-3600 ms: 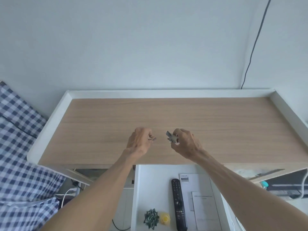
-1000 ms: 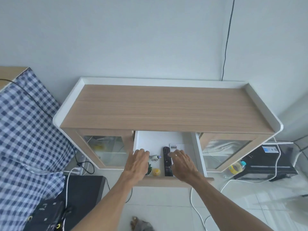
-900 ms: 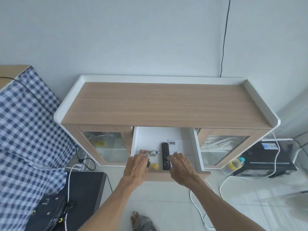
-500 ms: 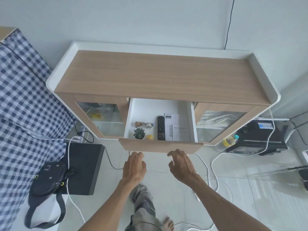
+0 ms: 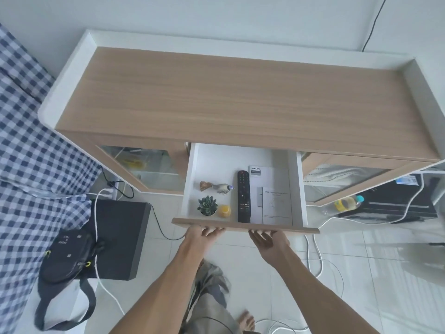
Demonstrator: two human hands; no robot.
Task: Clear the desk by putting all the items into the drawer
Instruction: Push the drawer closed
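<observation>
Drawer (image 5: 245,226) front now touched by left hand (image 5: 204,236) and right hand (image 5: 269,238), previously apart; both loosely spread, grasping nothing.

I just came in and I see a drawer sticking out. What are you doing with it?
A person is tidying the desk. Both hands, the left hand and the right hand, are pressed against the front panel of the open drawer, probably about to push it shut. Inside lie a remote, a booklet, a little bird figure, a small plant and something yellow. Nothing is on the desk top.
</observation>
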